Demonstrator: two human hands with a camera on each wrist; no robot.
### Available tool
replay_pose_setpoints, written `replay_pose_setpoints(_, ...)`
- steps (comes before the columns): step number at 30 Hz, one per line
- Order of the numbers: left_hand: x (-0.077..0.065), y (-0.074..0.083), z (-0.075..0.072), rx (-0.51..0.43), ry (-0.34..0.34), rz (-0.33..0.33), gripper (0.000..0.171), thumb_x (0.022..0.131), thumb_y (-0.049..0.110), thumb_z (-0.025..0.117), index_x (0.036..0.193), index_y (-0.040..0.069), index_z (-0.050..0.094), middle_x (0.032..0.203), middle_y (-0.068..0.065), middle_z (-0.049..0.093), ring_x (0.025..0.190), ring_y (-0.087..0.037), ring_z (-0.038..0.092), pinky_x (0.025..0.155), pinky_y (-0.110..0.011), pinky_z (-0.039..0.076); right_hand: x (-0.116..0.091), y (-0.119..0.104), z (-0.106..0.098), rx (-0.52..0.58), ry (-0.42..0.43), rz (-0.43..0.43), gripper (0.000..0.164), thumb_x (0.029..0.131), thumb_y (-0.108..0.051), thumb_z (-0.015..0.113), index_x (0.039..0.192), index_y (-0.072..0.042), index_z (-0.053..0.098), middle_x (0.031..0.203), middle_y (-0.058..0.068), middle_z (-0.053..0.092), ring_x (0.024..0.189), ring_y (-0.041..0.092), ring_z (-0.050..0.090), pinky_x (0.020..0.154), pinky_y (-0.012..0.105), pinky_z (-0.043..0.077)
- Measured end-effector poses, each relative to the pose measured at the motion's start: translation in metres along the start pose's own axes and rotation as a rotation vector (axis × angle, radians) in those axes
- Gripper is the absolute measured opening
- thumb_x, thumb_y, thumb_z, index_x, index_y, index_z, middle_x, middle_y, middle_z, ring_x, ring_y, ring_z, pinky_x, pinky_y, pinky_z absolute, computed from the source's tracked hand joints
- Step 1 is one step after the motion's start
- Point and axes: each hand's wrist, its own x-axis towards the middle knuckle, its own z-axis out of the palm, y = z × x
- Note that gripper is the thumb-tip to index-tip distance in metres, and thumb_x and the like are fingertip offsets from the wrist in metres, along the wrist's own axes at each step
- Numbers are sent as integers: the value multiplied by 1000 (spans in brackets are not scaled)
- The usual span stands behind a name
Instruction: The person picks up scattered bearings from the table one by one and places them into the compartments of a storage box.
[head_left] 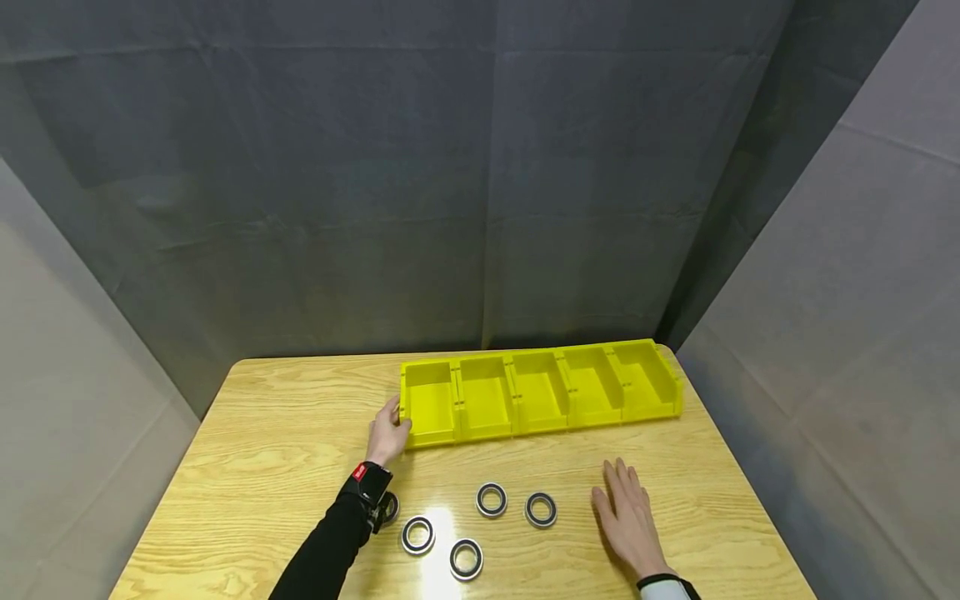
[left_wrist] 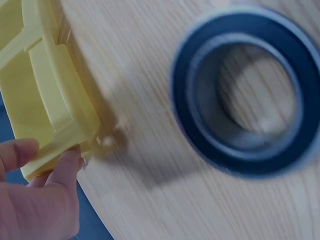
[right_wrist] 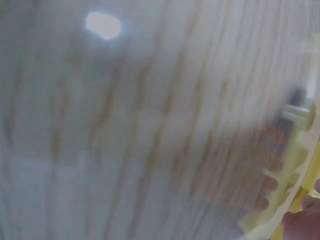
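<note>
A row of joined yellow bins (head_left: 542, 393) lies along the table's back, open sides up. My left hand (head_left: 388, 435) pinches the wall at its left end, thumb on the inside in the left wrist view and fingers beneath the rim. Several ball bearings with dark seals and steel rings lie near the front: one bearing (head_left: 491, 500) in the middle, another bearing (head_left: 541, 510) closest to my right hand. A further bearing (left_wrist: 245, 92) shows large beside the left wrist, partly hidden by it in the head view. My right hand (head_left: 628, 518) holds nothing, its fingers extended over the wood.
The wooden table (head_left: 292, 450) has rounded back corners. A dark grey curtain (head_left: 337, 208) hangs behind it, with pale panels (head_left: 840, 350) at both sides. Two more bearings, a left one (head_left: 417, 536) and a front one (head_left: 467, 559), lie between the hands.
</note>
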Motion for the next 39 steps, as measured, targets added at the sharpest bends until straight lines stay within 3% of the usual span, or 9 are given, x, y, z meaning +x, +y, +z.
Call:
replay_pose_setpoints(17, -16, -21, -44, 15, -43, -29, 60, 98, 1, 51, 154, -7, 32, 141, -37, 49, 130, -48, 54, 100, -53, 54, 12, 7, -11, 100, -4, 65, 62, 108, -30, 42, 156, 6, 26, 163, 36, 15, 150, 57, 10, 120, 70, 12)
replay_pose_setpoints(26, -22, -33, -65, 33, -73, -44, 60, 99, 4, 51, 155, -5, 30, 140, -36, 50, 130, -48, 54, 99, -51, 55, 23, 10, -25, 193, -19, 154, 68, 108, -31, 40, 159, 3, 11, 164, 34, 12, 152, 53, 9, 123, 65, 13)
replay_pose_setpoints(33, -24, -42, -81, 47, -97, -50, 60, 100, 5, 51, 155, -4, 30, 142, -36, 49, 132, -47, 53, 101, -51, 54, 26, 13, -30, 239, 97, 149, 67, 108, -30, 40, 159, 5, 14, 161, 36, 18, 146, 54, 23, 118, 67, 24)
replay_pose_setpoints(39, -26, -51, -92, 37, -124, -54, 60, 101, 5, 51, 156, -6, 28, 144, -36, 48, 133, -48, 52, 103, -51, 53, 30, 13, -33, 268, 148, 187, 66, 107, -29, 40, 158, 5, 16, 158, 36, 19, 146, 54, 22, 117, 67, 24)
